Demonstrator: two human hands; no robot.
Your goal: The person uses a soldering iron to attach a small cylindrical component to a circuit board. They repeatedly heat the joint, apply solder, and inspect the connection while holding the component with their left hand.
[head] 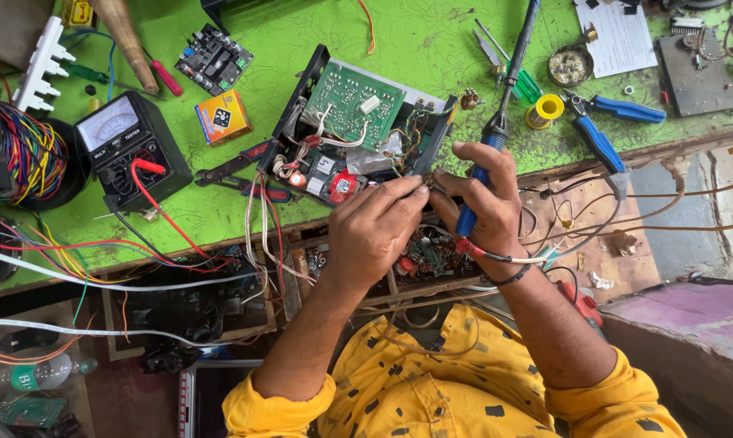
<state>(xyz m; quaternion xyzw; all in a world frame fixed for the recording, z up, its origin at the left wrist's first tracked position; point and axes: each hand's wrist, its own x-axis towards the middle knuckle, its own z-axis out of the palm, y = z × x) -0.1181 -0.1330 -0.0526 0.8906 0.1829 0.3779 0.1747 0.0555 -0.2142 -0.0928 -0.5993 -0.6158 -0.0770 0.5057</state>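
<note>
The left hand (374, 231), at the centre of the frame, is curling its fingers and pinching something small at the fingertips; what it is gripping is too small to tell. The fingertips are meeting those of the right hand (484, 199) just at the lower right corner of the open black chassis (301, 101). The right hand is closing around the blue handle of a soldering iron (500, 122), whose dark shaft is running up toward the top edge of the frame, with the cord trailing out below the wrist.

The chassis is lying tilted on the green tabletop (415, 40), just above the hands, and is carrying a green circuit board (354, 97) with bundles of white, red and black wires spilling from its lower edge. To the left of it a small orange box (222, 116) is sitting, and further left an analog multimeter (127, 142) with a red probe lead plugged in. A coil of multicoloured wire (30, 154) is resting at the left edge. In the upper right, a spool of solder (545, 109) is lying near blue-handled pliers (606, 134), with a round tin (571, 65) and a sheet of paper (618, 36) above them. The person's yellow spotted sleeves are filling the bottom of the frame.
</note>
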